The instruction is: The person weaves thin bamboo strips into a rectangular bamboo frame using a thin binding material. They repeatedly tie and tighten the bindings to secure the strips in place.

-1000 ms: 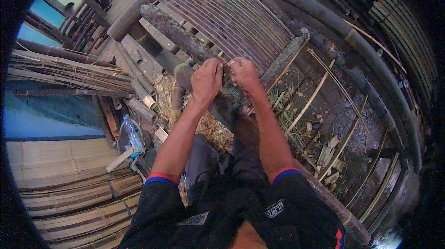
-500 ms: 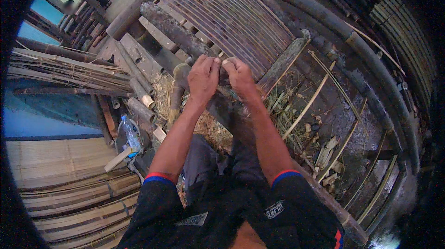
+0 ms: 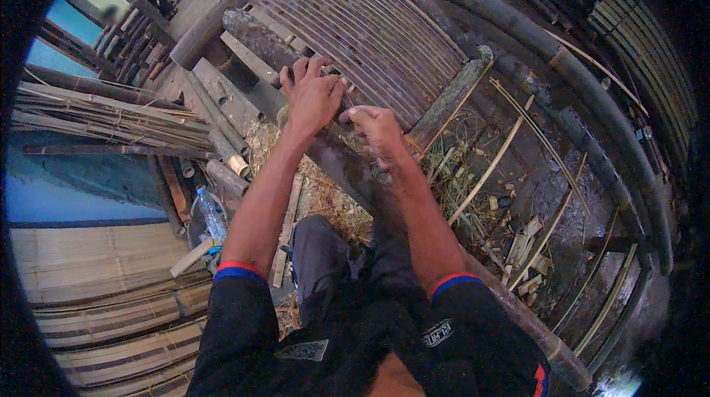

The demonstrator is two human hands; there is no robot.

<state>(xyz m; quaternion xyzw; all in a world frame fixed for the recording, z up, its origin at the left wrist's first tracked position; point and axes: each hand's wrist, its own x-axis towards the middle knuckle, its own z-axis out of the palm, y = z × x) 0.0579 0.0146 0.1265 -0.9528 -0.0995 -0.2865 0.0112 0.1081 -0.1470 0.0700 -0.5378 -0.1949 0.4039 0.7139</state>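
In front of me lies a bamboo frame with a slatted bamboo panel [image 3: 370,35]. A thick, dark bamboo pole [image 3: 259,35] runs along the panel's near left edge. Over that pole is my left hand [image 3: 312,101], its fingers bent but spread apart, with nothing seen in them. Just to its right, my right hand [image 3: 379,131] is closed in a pinch, thumb against fingers, near the panel's lower corner. What it pinches is too small or hidden to make out. A shorter bamboo crosspiece [image 3: 458,90] closes the panel's right end.
Bamboo shavings [image 3: 333,208] and offcuts [image 3: 525,249] litter the ground. At left are a bundle of thin strips [image 3: 111,112], a clear plastic bottle [image 3: 211,216] and stacked split-bamboo mats [image 3: 96,264]. Long curved bamboo poles [image 3: 510,24] bound the right side.
My hands were together, both pinching, with thumbs nearly touching. My left hand has since spread its fingers and shifted up and left; my right hand has dropped slightly, still pinched.
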